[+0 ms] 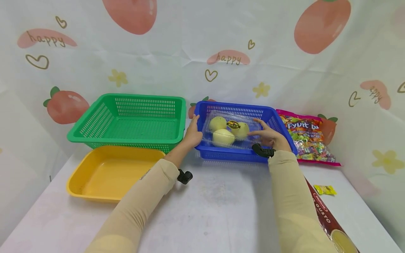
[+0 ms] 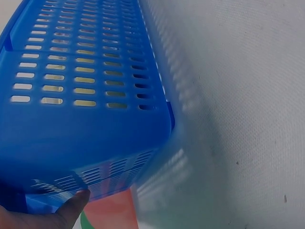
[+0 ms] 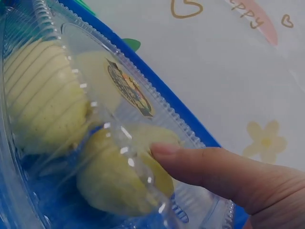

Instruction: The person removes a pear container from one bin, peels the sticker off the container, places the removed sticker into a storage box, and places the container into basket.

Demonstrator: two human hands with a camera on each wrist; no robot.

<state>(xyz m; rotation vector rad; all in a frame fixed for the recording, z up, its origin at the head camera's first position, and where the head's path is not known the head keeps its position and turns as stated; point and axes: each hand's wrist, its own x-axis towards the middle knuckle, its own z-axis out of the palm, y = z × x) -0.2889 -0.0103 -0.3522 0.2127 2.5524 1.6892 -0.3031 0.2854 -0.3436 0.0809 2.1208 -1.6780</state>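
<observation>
A clear plastic box (image 1: 207,130) with a dark label lies in the blue basket (image 1: 232,155). Inside the box are three pale yellow-green round fruits (image 1: 223,137). My left hand (image 1: 192,136) grips the basket's left rim; a fingertip shows against the outer wall in the left wrist view, while the rest is hidden. Over the box's right end is my right hand (image 1: 272,136), its thumb and forefinger spread apart. One straight finger (image 3: 190,164) rests on the lid in the right wrist view. Its other fingers are out of sight there.
To the left stand a green basket (image 1: 126,143) and, before it, a yellow tray (image 1: 104,195). A candy bag (image 1: 305,135) leans at the back right. Nearer lie a yellow wrapped candy (image 1: 325,190) and a long dark-red package (image 1: 326,219), partly behind the right sleeve.
</observation>
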